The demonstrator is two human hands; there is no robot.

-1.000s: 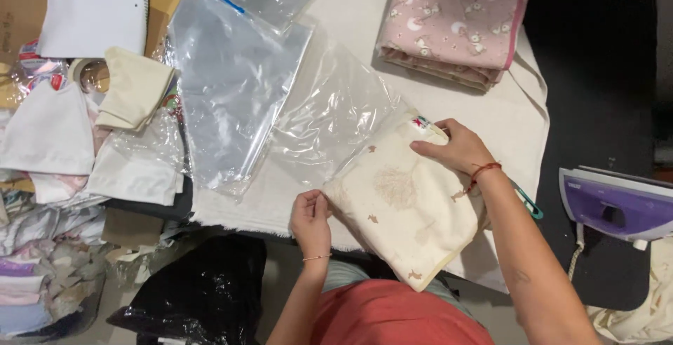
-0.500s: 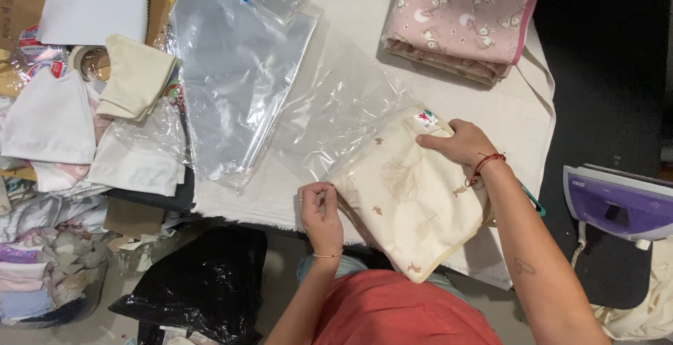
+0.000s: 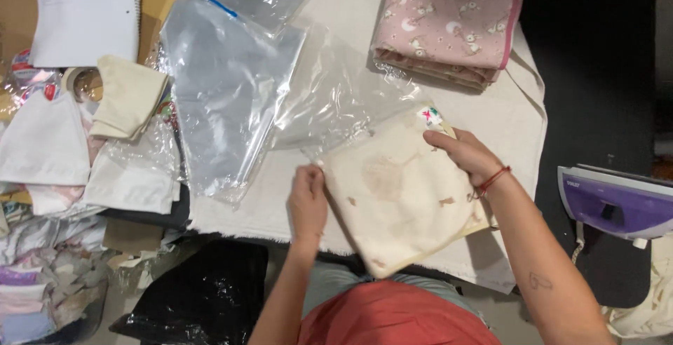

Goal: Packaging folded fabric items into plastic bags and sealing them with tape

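Folded cream cloth sits mid-table, only its top edge at the mouth of the clear bag at 11 o'clock. Left hand pinches the cloth's corner and bag edge; right hand presses flat on it, fingers together. Bagging looks barely started.

Pink folded fabric, purple iron

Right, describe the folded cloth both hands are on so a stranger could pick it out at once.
Start at the white padded ironing surface in the middle of the view, with the purple iron at its right. At its near edge lies the folded cream fabric piece, between the left hand and right hand. Unlike the pink printed fabric stack behind, it is pale cream with faint brownish motifs, half inside a clear plastic bag.
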